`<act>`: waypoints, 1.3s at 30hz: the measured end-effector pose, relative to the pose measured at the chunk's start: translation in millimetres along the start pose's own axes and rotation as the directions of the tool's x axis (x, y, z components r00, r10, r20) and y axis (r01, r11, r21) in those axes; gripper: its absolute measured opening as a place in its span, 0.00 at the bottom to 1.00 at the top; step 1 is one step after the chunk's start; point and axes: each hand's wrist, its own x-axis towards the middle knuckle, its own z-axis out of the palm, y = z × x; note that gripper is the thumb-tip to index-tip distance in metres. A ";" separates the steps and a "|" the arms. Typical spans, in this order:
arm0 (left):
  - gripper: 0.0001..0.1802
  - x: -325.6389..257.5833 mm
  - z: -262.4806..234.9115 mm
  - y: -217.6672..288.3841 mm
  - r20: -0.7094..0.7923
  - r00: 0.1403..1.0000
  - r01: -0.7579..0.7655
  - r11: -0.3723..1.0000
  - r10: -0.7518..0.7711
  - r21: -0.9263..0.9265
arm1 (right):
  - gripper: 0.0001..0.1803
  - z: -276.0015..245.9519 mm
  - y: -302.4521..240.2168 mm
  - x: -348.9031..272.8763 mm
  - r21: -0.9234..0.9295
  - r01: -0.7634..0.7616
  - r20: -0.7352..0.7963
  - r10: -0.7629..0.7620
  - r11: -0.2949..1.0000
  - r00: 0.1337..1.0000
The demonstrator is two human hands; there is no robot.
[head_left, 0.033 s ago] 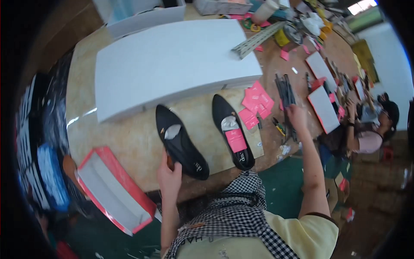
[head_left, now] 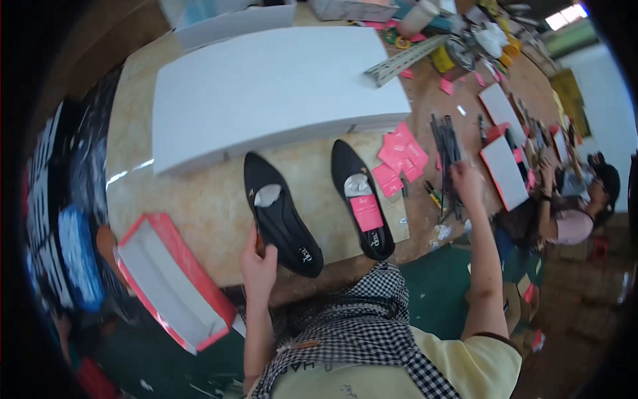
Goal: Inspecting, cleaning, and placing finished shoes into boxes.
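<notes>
Head view: on the table (head_left: 129, 193) before you, the left shoe (head_left: 287, 226) and the right shoe (head_left: 341, 161) lie apart, toes pointing away, probably so both insides face up to you. Your left hand (head_left: 258, 271) is at the left shoe's outer side, thumb partly spread from the fingers, perhaps steadying it; its fingertips are hidden, so I cannot tell whether it grips. Your right hand (head_left: 467, 181) is half curled at the dark strips (head_left: 446, 136), too blurred to tell if it has hold of any. A pink card (head_left: 365, 211) lies in the right shoe (the loose pink cards (head_left: 400, 156) beside it seem kept within reach). White stuffing (head_left: 268, 195) shows at each opening, but the toes hide its extent. Whatever the large white box (head_left: 279, 86) contains is out of sight.
</notes>
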 end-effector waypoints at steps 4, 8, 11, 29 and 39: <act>0.30 -38.2 26.0 30.4 0.058 0.977 0.158 0.514 -0.204 -0.843 | 0.10 -55.2 -57.7 -36.5 0.594 -0.152 -0.001 0.190 0.790 0.982; 0.35 -51.2 46.5 35.7 0.359 0.925 0.374 0.478 -0.126 -0.795 | 0.16 -80.4 -159.1 -92.7 0.767 -0.050 0.131 -0.080 0.640 0.988; 0.29 -55.8 58.1 36.1 0.094 0.992 0.122 0.700 -0.078 -0.703 | 0.22 -107.7 -216.9 -140.0 0.850 -0.043 0.260 -0.346 0.526 0.902; 0.33 -77.7 62.9 -8.5 -0.161 0.986 -0.115 0.893 0.049 -0.435 | 0.16 -102.6 -304.3 -154.8 0.765 0.373 -0.103 -0.473 0.525 0.875; 0.33 -75.5 48.1 8.3 0.034 0.954 0.258 0.760 -0.297 -0.597 | 0.18 -92.8 -274.5 -147.0 0.931 0.114 0.146 -0.639 0.347 0.755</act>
